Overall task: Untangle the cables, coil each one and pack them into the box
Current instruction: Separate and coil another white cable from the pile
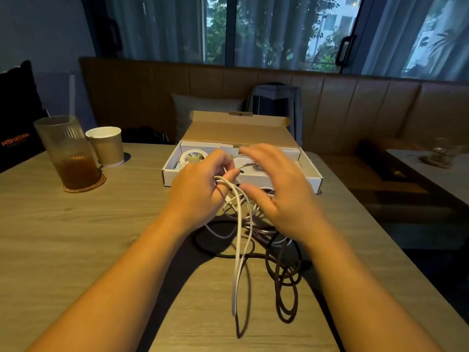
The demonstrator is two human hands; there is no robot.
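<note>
Mid-frame, one coil sits in the box. The left hand grips white cable loops, the right hand is spread, and the dark cable lies tangled.

- Café or lounge seating, by the look: padded brown banquette runs under the window wall.
- Wood-grain tabletop; second, pale tabletop at right carries glassware.
- Ribbed glass of amber drink on a coaster, paper cup beside it.
- Sheer curtains over tall windows; trees outside.
</note>
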